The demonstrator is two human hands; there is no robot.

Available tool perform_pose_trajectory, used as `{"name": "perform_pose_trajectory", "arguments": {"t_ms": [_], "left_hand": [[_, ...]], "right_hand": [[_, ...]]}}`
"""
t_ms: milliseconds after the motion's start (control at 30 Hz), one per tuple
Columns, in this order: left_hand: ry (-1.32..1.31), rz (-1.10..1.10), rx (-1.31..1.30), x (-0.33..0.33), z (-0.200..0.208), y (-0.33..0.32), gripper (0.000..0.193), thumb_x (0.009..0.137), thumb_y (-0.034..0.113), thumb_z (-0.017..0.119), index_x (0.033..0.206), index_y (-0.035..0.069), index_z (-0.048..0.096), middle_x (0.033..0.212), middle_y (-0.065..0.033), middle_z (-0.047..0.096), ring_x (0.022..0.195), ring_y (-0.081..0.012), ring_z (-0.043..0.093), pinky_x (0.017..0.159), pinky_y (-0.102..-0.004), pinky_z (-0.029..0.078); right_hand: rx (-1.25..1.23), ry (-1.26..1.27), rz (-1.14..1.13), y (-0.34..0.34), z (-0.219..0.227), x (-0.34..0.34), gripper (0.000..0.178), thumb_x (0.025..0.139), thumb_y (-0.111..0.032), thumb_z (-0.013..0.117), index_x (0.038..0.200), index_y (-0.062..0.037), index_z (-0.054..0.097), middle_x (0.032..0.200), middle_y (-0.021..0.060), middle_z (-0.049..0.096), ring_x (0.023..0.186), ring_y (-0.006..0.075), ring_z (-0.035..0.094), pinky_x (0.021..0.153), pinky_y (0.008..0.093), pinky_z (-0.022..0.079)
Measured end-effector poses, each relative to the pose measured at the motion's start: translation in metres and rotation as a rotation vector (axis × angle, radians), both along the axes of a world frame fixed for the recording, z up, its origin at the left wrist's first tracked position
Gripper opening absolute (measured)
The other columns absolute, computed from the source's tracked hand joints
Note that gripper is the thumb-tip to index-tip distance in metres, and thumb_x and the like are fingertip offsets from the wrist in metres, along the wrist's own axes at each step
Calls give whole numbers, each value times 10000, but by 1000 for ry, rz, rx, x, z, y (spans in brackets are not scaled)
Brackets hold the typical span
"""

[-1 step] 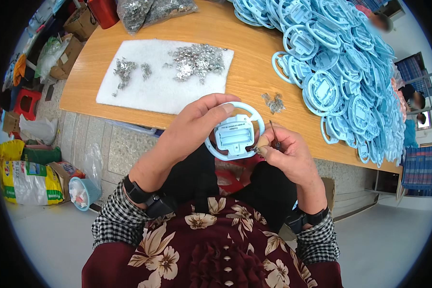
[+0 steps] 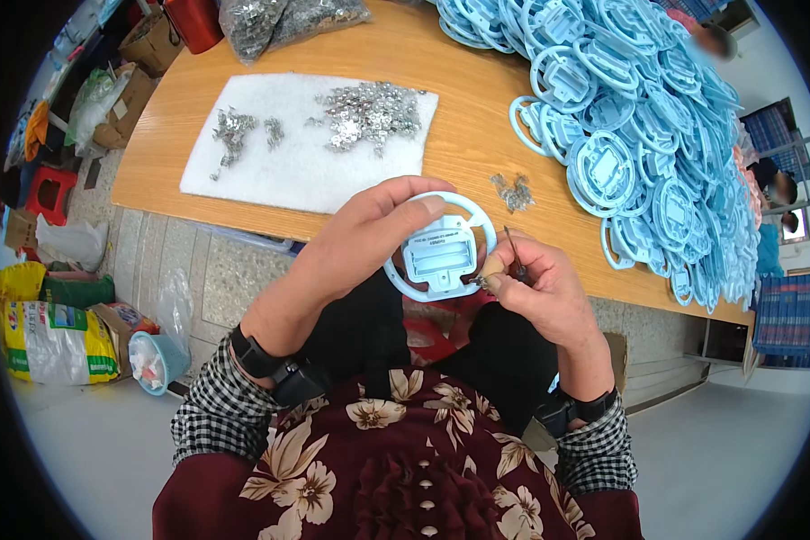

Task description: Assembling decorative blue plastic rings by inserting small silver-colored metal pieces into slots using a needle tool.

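Note:
A light blue plastic toy steering wheel [image 2: 463, 261] is held above my lap, its battery-style recess facing up. My left hand [image 2: 369, 236] grips its upper left rim, thumb on top and fingers around the far side. At its lower right rim, my right hand [image 2: 544, 283] pinches small metal pieces [image 2: 480, 282] against or right beside the wheel. A thin dark metal rod [image 2: 510, 241] also sticks up between the right fingers; its exact kind is unclear. On the table just beyond lies a small heap of metal pieces [image 2: 514, 193].
A white foam mat [image 2: 279, 180] bears several heaps of shiny metal pieces [image 2: 369, 117]. A tall pile of blue steering wheels [image 2: 630, 162] covers the table's right side. Plastic bags of metal parts [image 2: 288, 22] lie at the back. A blue bin [image 2: 159, 362] stands on the floor left.

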State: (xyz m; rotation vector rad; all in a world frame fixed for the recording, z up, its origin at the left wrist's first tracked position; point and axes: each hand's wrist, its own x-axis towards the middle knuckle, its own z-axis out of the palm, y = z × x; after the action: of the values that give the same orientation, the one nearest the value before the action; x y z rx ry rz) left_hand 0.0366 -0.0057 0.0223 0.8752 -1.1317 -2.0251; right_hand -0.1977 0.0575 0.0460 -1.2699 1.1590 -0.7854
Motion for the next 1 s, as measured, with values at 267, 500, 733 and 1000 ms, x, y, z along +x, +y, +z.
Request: {"name": "perform_pose_trajectory", "arguments": {"t_ms": [267, 500, 733, 1000], "left_hand": [[-166, -225, -93, 1, 3, -5, 414, 917, 173, 700, 1261, -4, 553, 1115, -57, 674, 994, -99, 637, 864, -248, 523], [-148, -123, -77, -1, -7, -3, 424, 922, 168, 687, 1277, -7, 533, 1119, -65, 664, 1008, -102, 620, 881, -256, 508], [-155, -134, -74, -1, -2, -6, 433, 935, 178, 683, 1298, -11, 543, 1082, -53, 674, 943, -100, 639, 824, -248, 529], [54, -46, 67, 0, 5, -5, 589, 936, 159, 701, 1440, 17, 431, 1184, -114, 674, 1076, -150, 647, 931, -281, 518]], "right_hand": [[-20, 65, -16, 1, 3, -7, 82, 855, -57, 665, 837, -2, 607, 917, -29, 540, 759, 33, 472, 669, 213, 403], [-83, 77, -96, -3, 1, -8, 99, 852, -59, 672, 834, 11, 604, 1047, 30, 611, 888, 65, 527, 724, 221, 436], [-70, 84, -76, -10, -6, -6, 118, 858, -77, 688, 875, 19, 622, 979, 7, 585, 826, 51, 506, 714, 218, 427], [174, -105, -178, -13, -9, 2, 106, 917, -128, 661, 941, -25, 662, 735, -36, 563, 641, 21, 470, 570, 188, 383]]}}
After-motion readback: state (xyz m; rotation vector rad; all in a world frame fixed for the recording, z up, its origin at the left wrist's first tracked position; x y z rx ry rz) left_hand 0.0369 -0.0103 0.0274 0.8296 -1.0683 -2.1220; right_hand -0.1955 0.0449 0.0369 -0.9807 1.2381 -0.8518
